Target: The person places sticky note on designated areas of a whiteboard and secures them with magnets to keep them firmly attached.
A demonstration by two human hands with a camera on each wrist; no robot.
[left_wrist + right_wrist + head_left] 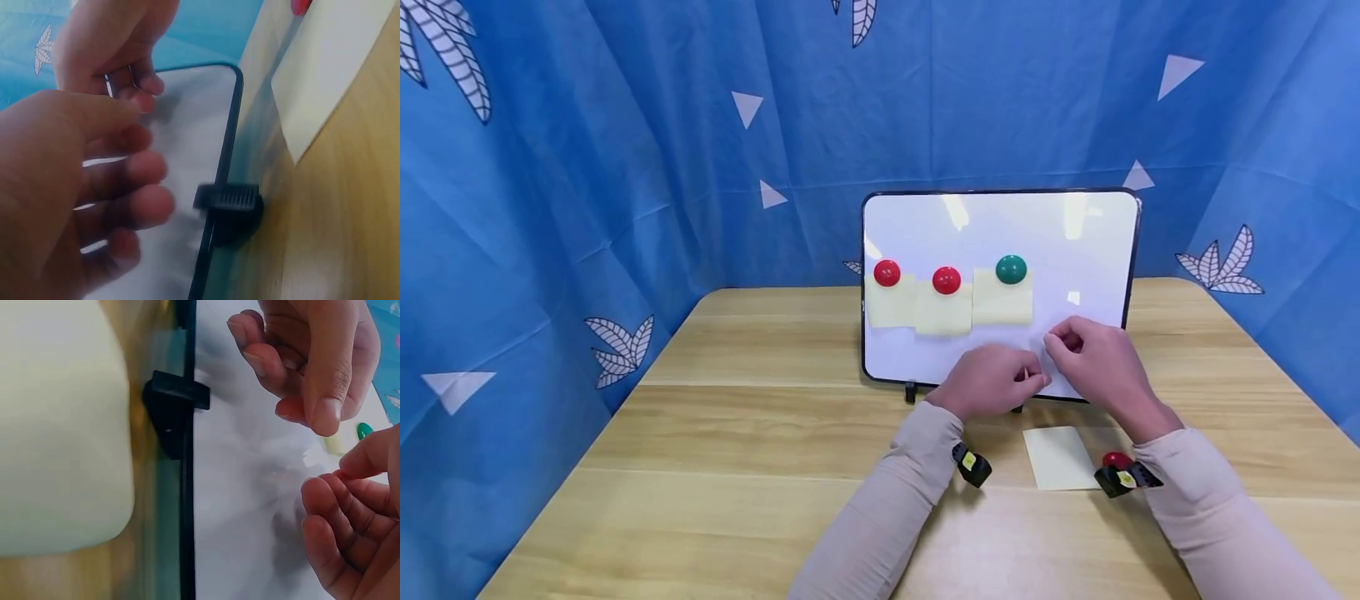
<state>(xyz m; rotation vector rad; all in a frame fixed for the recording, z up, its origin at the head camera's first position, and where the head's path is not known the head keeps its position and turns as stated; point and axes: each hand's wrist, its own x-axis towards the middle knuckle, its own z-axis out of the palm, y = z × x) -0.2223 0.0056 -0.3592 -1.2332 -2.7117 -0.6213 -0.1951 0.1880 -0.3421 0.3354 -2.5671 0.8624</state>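
Note:
Both hands meet before the lower right of a whiteboard (1086,275). My left hand (992,379) has its thumb close to the index fingertip and its other fingers curled; nothing shows between them. Beside it, my right hand (1097,358) brings thumb and index fingertip together, also with no visible object. In the right wrist view the right fingers (325,500) lie just below the left thumb (328,415). A pale yellow sticky note (1060,458) lies on the table under the hands. Next to it a red round magnet (1117,460) is partly hidden by the right wrist's camera.
Three yellow notes hang on the board: the left note (891,308) under a red magnet (887,272), the middle note (943,315) under another red magnet (947,280), the right note (1002,304) under a green magnet (1011,269). Black feet (228,200) support the board. Behind hangs a blue curtain (1000,108).

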